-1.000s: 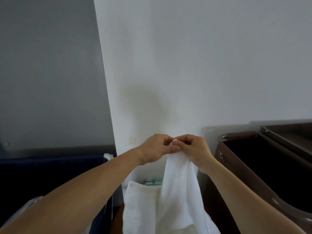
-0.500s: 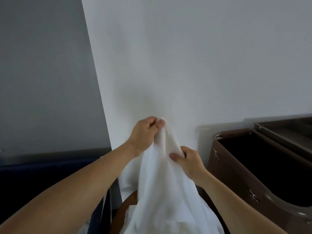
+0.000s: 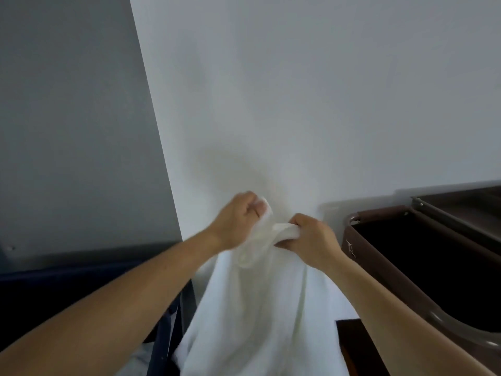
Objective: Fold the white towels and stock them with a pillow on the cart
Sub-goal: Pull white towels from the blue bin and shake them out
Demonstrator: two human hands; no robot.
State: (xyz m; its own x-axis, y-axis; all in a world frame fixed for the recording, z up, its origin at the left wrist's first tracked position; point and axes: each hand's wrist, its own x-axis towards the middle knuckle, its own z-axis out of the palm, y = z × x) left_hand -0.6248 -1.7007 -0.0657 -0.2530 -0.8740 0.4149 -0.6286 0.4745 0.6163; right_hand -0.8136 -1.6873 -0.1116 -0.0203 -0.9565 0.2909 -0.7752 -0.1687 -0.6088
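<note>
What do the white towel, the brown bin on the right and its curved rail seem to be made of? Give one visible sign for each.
Towel: soft woven cloth, probably cotton, matte; it droops in folds and bunches where both hands grip it.
Bin: looks like brown leatherette or vinyl; smooth, faint sheen, a stitched edge. Uncertain.
Rail: seems polished metal; rounded and glossy with bright highlights.
</note>
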